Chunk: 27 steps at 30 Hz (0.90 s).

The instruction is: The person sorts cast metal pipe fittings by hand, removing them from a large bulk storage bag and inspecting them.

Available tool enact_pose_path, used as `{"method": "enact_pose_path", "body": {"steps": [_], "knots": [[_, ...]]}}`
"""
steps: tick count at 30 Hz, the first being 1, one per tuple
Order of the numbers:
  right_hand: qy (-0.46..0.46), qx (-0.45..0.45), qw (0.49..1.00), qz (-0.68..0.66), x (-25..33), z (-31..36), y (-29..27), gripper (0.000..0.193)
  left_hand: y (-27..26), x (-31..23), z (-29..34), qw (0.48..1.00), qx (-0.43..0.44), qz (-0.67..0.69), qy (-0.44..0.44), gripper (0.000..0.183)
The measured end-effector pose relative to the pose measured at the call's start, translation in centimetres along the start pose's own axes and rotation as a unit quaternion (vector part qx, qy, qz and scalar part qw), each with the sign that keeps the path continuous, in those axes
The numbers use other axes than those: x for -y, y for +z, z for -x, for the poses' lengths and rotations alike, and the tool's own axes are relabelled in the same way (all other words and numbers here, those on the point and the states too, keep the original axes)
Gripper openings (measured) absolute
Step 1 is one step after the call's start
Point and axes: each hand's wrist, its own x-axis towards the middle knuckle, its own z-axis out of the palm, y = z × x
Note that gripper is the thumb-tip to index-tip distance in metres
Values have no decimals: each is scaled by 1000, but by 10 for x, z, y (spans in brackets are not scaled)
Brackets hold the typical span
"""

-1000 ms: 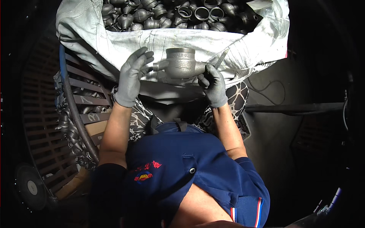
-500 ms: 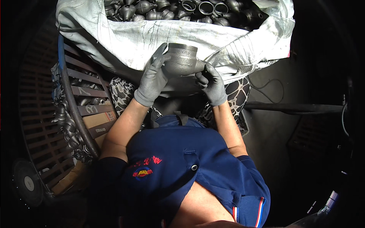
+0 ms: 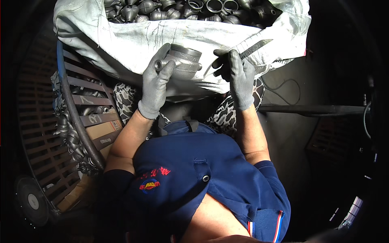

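Observation:
My gloved left hand (image 3: 157, 75) is closed round a grey cast-metal pipe fitting (image 3: 184, 69), in front of the white sack. The fitting has a wide threaded mouth tilted up and a narrow spout pointing left beside my thumb. Apart from it, to the right, my gloved right hand (image 3: 240, 77) is closed on a flat, pointed metal tool (image 3: 256, 47). Its smooth tip sticks out up and to the right, and a ribbed part shows near the fingers. The rest of this tool is hidden behind the hand.
A large white woven sack (image 3: 133, 44) stands before me, filled with similar dark metal fittings (image 3: 170, 12). At the left is a slatted metal crate (image 3: 75, 117) with more fittings and cardboard (image 3: 103, 128). A dark bar (image 3: 316, 109) and a cable (image 3: 283, 95) lie at the right.
The right hand has let go of the fitting's spout and moved right; the pointed tool now shows behind it. My left hand has turned the fitting, swinging its spout from right to left.

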Motion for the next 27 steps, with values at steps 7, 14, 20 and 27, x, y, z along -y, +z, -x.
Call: {"method": "enact_pose_path", "body": {"steps": [7, 14, 20, 27], "knots": [[-134, 33, 990, 43, 7, -9, 34, 23, 13, -5, 5, 995, -12, -100, 9, 56], [-145, 88, 977, 131, 2, 6, 31, 19, 9, -4, 4, 998, -12, -62, -8, 58], [-48, 38, 998, -7, 5, 19, -9, 27, 5, -6, 3, 999, 1, -47, 11, 56], [-81, 50, 995, 42, -12, 23, -42, 36, 36, -12, -1, 987, 154, 30, -25, 57]]}}
